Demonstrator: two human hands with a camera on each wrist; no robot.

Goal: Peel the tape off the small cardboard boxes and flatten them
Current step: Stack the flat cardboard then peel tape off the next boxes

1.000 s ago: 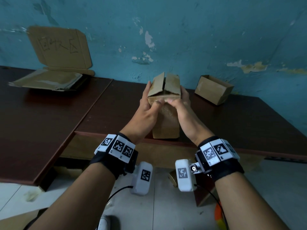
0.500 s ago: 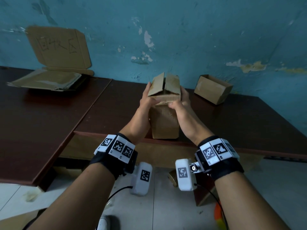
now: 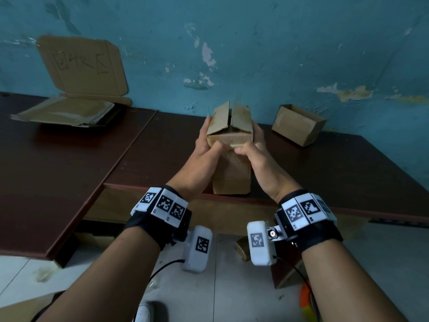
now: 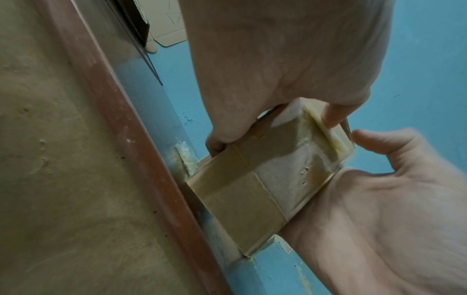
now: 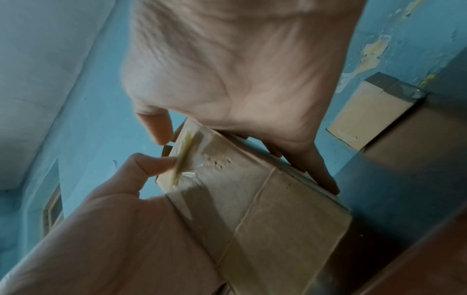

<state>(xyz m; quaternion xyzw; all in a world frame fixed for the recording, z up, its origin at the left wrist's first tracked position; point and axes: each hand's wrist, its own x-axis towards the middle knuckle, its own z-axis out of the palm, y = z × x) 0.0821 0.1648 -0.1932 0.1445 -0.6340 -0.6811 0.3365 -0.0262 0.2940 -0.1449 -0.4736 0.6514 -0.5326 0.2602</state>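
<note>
Both hands, left hand (image 3: pixel 204 149) and right hand (image 3: pixel 253 152), grip the upright brown cardboard box (image 3: pixel 231 173), top flaps open, yellowed tape (image 5: pixel 183 157) unpeeled; second small brown box (image 3: pixel 298 125) at two o'clock untouched.

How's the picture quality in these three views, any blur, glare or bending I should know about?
Head view: dim, even light, table edge bowed by the wide lens, box fairly sharp. Left wrist view: left hand close and soft, washed pale. Right wrist view: right hand soft; tape catches slight glare.
</note>
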